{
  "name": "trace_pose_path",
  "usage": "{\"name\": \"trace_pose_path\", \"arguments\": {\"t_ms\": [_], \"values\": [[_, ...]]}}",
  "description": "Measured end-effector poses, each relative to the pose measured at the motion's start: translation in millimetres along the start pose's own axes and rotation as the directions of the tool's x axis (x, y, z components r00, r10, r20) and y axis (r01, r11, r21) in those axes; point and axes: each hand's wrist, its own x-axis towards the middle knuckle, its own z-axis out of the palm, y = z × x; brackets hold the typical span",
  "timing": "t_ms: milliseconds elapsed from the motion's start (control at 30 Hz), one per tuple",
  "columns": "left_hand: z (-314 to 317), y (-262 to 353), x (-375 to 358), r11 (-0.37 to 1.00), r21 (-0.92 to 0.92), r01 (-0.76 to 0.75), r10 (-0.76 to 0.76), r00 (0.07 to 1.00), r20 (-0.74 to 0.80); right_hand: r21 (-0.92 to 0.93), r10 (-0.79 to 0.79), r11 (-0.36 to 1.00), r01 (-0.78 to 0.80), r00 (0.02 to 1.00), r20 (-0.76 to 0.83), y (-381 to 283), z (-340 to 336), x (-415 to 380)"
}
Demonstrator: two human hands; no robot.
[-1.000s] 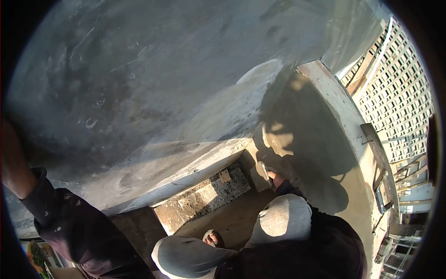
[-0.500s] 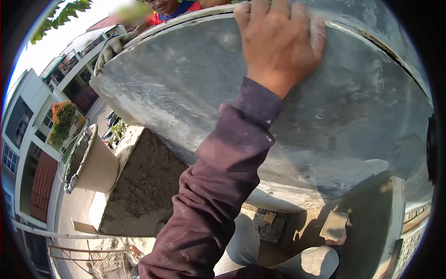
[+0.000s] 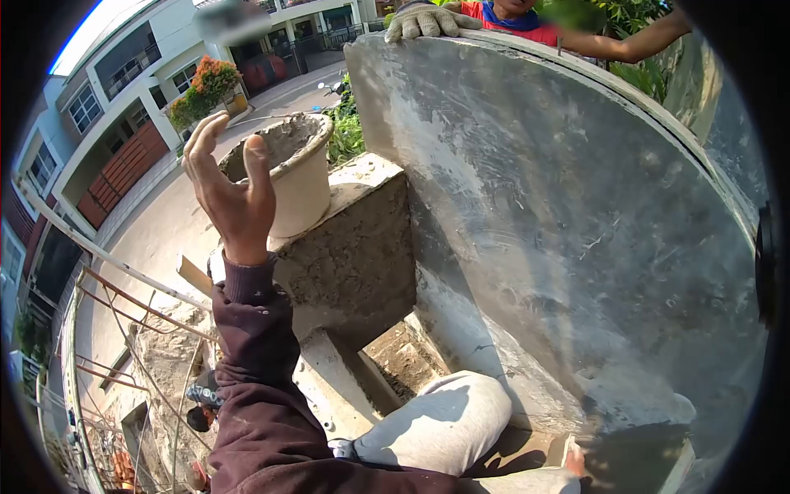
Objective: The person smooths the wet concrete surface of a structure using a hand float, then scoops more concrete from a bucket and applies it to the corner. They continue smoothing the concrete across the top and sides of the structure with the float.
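My left hand is raised in front of the pale bucket, fingers apart, holding nothing. The bucket's rim is crusted with mortar, and it stands on a ledge with a rough mortar face. To the right rises a large grey curved-top panel, smeared with pale streaks. Low at its foot my right hand shows only in part, beyond my knee, closed on a small wooden block seen nearly edge-on.
Behind the panel's top edge is a co-worker in red, with a gloved hand on the edge. Thin metal rods and rubble lie at lower left. A rail slants past them. Houses and a street are beyond.
My left hand has let go of the panel's top edge and moved left and down towards the bucket. The view has swung left. The co-worker's gloved hand still rests on the panel's edge.
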Motion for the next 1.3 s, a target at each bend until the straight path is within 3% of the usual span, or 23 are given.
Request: {"name": "trace_pose_path", "arguments": {"t_ms": [33, 100, 167, 200, 233, 267, 300, 400, 467, 533, 667, 733, 767, 833, 933, 1000, 1100, 1133, 1233, 1300], "values": [[-15, -39, 6, 0.98, 0.112, 0.162, -0.166, 0.986, 0.02, 0.001, -0.044, 0.999, 0.044, 0.999, 0.008, -2, -1, 6], [-29, -126, 14, 0.807, -0.026, 0.591, -0.589, 0.806, 0.057, 0.048, -0.057, 0.997, 0.052, 0.993, 0.1, -4, -2, 22], [-39, -181, 14, 0.418, 0.139, 0.898, -0.882, 0.364, 0.301, 0.002, -0.105, 0.994, 0.107, 0.977, 0.187, -41, -25, 44], [-39, -172, 12, 0.37, 0.252, 0.894, -0.853, 0.22, 0.473, 0.038, -0.027, 0.999, 0.02, 0.982, 0.189, -64, -32, 55], [-29, -203, -1, 0.358, 0.442, 0.822, -0.896, 0.17, 0.41, 0.074, 0.055, 0.995, -0.071, 0.979, 0.197, -83, -40, 67], [-26, -205, -5, 0.273, 0.388, 0.88, -0.849, 0.031, 0.528, 0.097, 0.085, 0.989, -0.11, 0.968, 0.235, -99, -47, 80], [-22, -207, -8, 0.174, 0.342, 0.923, -0.764, -0.092, 0.638, 0.014, 0.011, 1.0, -0.014, 0.976, 0.218, -126, -57, 89], [-16, -233, -29, -0.093, -0.033, 0.995, -0.576, -0.027, 0.817, -0.084, -0.025, 0.995, 0.059, 0.934, 0.357, -176, -79, 121], [-11, -223, -33, -0.196, -0.165, 0.967, -0.656, -0.004, 0.755, -0.103, -0.055, 0.989, 0.108, 0.906, 0.42, -233, -103, 124], [-9, -215, -31, -0.245, -0.22, 0.944, -0.674, -0.003, 0.739, -0.072, -0.193, 0.967, 0.243, 0.889, 0.416, -266, -121, 131], [-6, -179, -23, -0.138, -0.453, 0.881, -0.649, 0.265, 0.713, 0.076, -0.381, 0.922, 0.38, 0.849, 0.367, -352, -154, 149], [-8, -146, -12, -0.076, -0.436, 0.897, -0.697, 0.265, 0.667, 0.214, -0.491, 0.87, 0.445, 0.823, 0.286, -411, -168, 157], [-10, -132, -6, -0.043, -0.425, 0.904, -0.717, 0.269, 0.643, 0.234, -0.593, 0.802, 0.549, 0.778, 0.207, -433, -172, 163], [-12, -113, 0, -0.035, -0.423, 0.905, -0.651, 0.3, 0.697, 0.295, -0.729, 0.671, 0.68, 0.678, 0.096, -479, -176, 178], [-12, -87, 6, -0.02, -0.426, 0.904, -0.584, 0.336, 0.739, 0.39, -0.802, 0.552, 0.737, 0.597, 0.008, -557, -174, 195], [-10, -82, 3, -0.008, -0.411, 0.912, -0.526, 0.346, 0.777, 0.301, -0.883, 0.43, 0.851, 0.466, -0.059, -605, -166, 206], [-1, -53, 11, 0.008, -0.441, 0.897, -0.446, 0.398, 0.801, 0.099, -0.944, 0.328, 0.939, 0.324, 0.058, -660, -153, 225], [3, -49, 11, 0.001, -0.437, 0.899, -0.414, 0.398, 0.818, 0.092, -0.935, 0.355, 0.93, 0.351, 0.056, -673, -142, 230], [16, -38, 10, -0.015, -0.449, 0.893, -0.339, 0.418, 0.843, -0.335, -0.83, 0.513, 0.79, 0.556, 0.04, -701, -104, 232], [23, -29, 11, -0.015, -0.413, 0.911, -0.302, 0.389, 0.87, -0.386, -0.709, 0.576, 0.721, 0.675, 0.204, -715, -87, 244]]}}
